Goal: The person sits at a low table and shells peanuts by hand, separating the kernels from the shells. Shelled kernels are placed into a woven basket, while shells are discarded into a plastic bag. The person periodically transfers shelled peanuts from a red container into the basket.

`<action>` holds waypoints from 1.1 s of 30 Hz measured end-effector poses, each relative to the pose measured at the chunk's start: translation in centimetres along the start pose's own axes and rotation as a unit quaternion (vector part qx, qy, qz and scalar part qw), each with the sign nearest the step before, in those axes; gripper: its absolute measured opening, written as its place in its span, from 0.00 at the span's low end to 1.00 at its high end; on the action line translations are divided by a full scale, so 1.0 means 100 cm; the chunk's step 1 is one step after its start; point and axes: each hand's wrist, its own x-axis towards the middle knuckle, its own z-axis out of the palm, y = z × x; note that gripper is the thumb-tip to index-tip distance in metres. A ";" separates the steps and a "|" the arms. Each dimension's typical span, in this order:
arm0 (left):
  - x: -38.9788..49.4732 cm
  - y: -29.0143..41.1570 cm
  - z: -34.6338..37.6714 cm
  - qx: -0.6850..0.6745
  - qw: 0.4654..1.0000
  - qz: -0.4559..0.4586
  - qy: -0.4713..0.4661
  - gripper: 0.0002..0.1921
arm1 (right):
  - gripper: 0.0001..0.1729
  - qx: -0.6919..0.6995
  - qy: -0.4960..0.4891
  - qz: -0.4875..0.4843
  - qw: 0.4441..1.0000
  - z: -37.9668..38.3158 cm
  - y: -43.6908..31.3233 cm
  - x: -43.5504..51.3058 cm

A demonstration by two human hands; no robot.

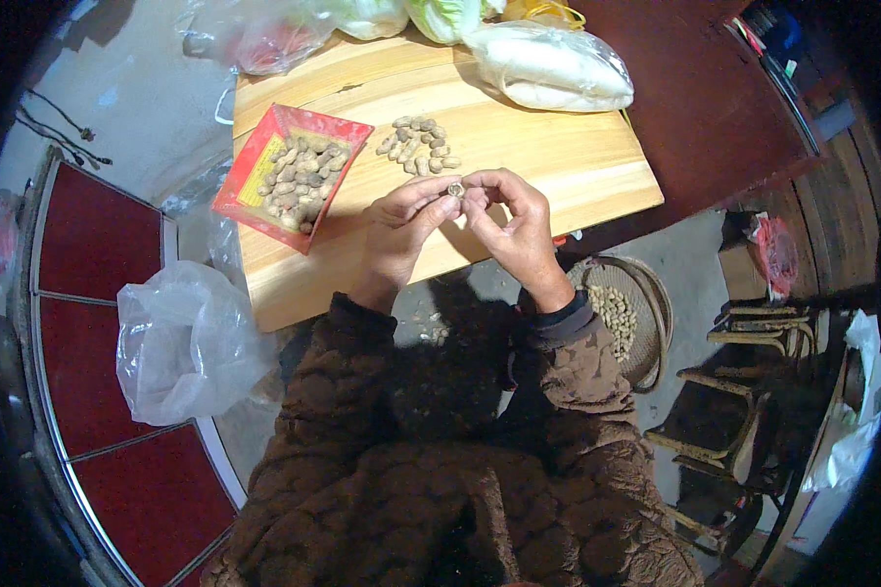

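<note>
My left hand (409, 214) and my right hand (512, 220) meet over the front of a wooden tabletop (558, 165). Between their fingertips is a small peanut (456, 190), its shell apparently cracked; the fingers partly cover it. Just beyond my hands lies a loose group of unshelled peanuts (411, 150) on the wood. To the left of them, a red tray (327, 123) with sloping sides, seemingly of folded card, holds many more unshelled peanuts (301, 180). Its inside is partly yellow and bears printing.
White radishes in a clear bag (558, 70), Chinese cabbages (440, 18) and another plastic bag (279, 40) line the far edge. A translucent bag (191, 345) hangs at left. On the floor at right stand a woven basket (644, 367) of peanuts and stacked chairs (705, 433).
</note>
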 end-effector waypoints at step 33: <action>-0.003 0.078 -0.080 0.514 0.759 0.233 0.325 0.12 | 0.06 -0.167 0.032 0.084 0.982 -0.014 0.039 0.002</action>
